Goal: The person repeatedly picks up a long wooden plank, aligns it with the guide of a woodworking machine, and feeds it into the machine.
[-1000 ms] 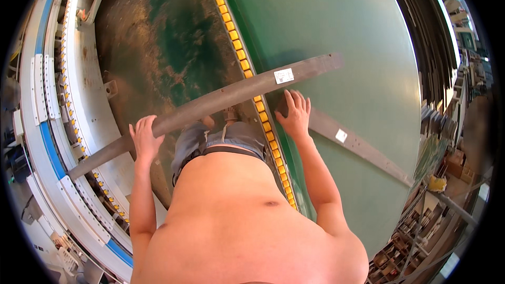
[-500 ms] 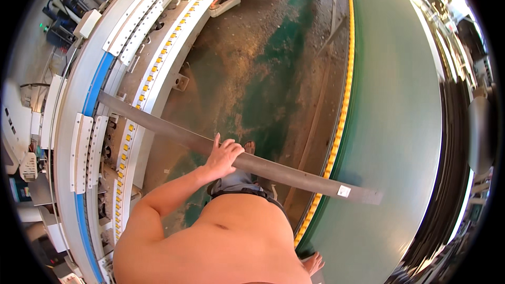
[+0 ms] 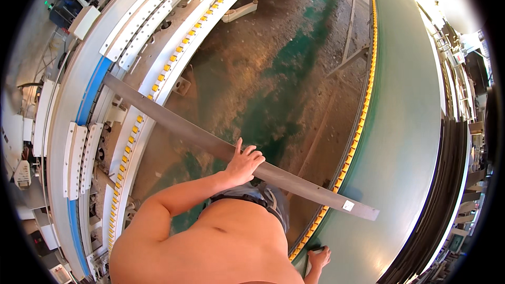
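Note:
A long, narrow grey-brown board (image 3: 184, 129) spans from the machine on the left to the green-topped table on the right. Near its right end it bears a small white label (image 3: 348, 205). My left hand (image 3: 245, 163) grips the board around its middle, fingers over the near edge and thumb raised along the top. Low at the table's near edge, my right hand (image 3: 321, 257) has its fingers curled round a small dark thing (image 3: 317, 249), too hidden to name.
On the left runs a machine with a blue strip (image 3: 94, 89), white perforated plates (image 3: 138, 21) and a row of yellow rollers (image 3: 167, 67). The green table (image 3: 405, 126) has a yellow roller edge. Beyond it stand stacked dark boards (image 3: 447, 163). The floor (image 3: 252, 63) is stained.
My left hand and the board's middle have shifted slightly right and down in view. My right hand has come further into view, now with a dark thing at its fingers. The view has turned a little.

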Motion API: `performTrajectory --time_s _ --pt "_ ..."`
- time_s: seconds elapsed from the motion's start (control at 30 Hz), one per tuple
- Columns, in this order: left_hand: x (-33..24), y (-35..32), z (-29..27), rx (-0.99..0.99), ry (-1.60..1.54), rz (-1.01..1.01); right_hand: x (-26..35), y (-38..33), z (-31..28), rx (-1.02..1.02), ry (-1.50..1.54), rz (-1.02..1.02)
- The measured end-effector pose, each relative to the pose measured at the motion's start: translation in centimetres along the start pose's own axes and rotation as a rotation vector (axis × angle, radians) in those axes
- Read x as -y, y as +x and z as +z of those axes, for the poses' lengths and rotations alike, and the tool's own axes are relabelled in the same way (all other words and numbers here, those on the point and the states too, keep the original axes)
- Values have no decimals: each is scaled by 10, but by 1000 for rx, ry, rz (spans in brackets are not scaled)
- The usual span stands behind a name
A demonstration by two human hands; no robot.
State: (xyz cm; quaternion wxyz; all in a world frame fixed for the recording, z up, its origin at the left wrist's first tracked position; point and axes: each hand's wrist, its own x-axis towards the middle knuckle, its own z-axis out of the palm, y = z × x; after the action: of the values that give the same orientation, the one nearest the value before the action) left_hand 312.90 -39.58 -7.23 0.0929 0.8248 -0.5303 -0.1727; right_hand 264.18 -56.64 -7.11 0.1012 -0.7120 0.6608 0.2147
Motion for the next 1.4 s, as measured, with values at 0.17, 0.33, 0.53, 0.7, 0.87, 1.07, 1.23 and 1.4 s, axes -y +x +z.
performTrajectory --time_s 0.17,0.33,0.53,0.7,0.87,1.07,1.23,1.4 --pt "12 34 -14 -11 8 -6 44 51 -22 -42 57 -4" --pt "25 68 -28 -10 -13 -20 74 99 -41 -94 142 7" --pt "43 102 -45 -11 3 -51 109 138 -75 -125 187 50" --pt "54 135 -64 -8 32 -39 135 164 -99 -79 158 115" --pt "67 169 -81 -23 13 -69 151 192 -126 -98 211 105" --pt "78 222 -96 -10 38 -116 167 216 -140 -68 203 103" --pt "95 251 -106 -17 24 -134 183 225 -152 -67 154 87" --pt "109 297 -110 41 17 -124 176 234 -130 -34 150 134"
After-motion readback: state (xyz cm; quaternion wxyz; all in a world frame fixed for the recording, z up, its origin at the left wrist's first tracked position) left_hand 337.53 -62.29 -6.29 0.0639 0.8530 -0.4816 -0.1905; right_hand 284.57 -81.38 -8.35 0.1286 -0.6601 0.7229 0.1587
